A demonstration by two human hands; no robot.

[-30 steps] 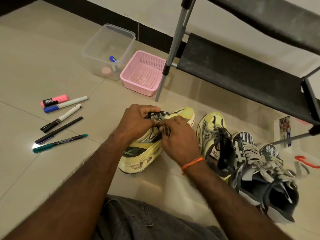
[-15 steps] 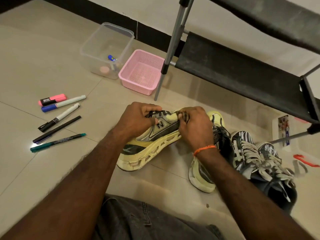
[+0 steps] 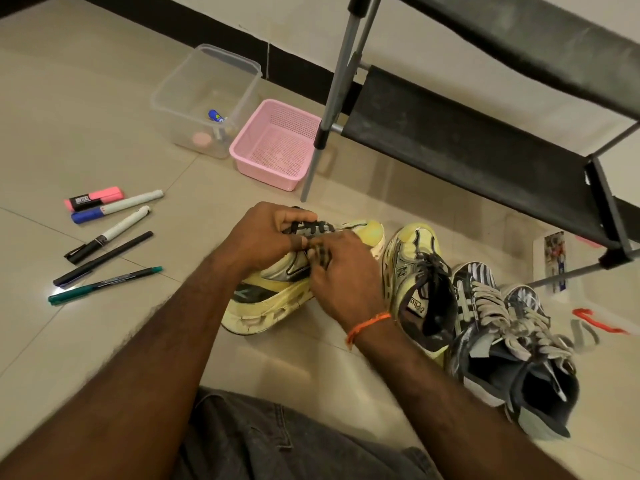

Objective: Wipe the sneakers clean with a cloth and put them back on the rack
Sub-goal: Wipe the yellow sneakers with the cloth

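A yellow sneaker [image 3: 277,299] lies tilted on its side on the tiled floor, sole toward me. My left hand [image 3: 266,237] grips its upper at the black laces. My right hand [image 3: 343,278] pinches a small dark checked cloth [image 3: 319,251] against the sneaker's side; most of the cloth is hidden under the fingers. The second yellow sneaker [image 3: 415,271] stands just right of my right hand. A pair of dark sneakers with grey laces [image 3: 502,327] sits further right. The black shoe rack shelf [image 3: 467,143] is behind them.
A pink basket [image 3: 277,147] and a clear plastic box [image 3: 207,98] stand by the rack's grey leg [image 3: 322,133]. Several markers and pens [image 3: 104,237] lie on the floor at left. A red object [image 3: 595,322] and a photo card [image 3: 554,261] lie under the rack at right.
My right hand slid out to the sneaker's toe, then came back along its side to the middle. The left hand kept its grip on the laces.
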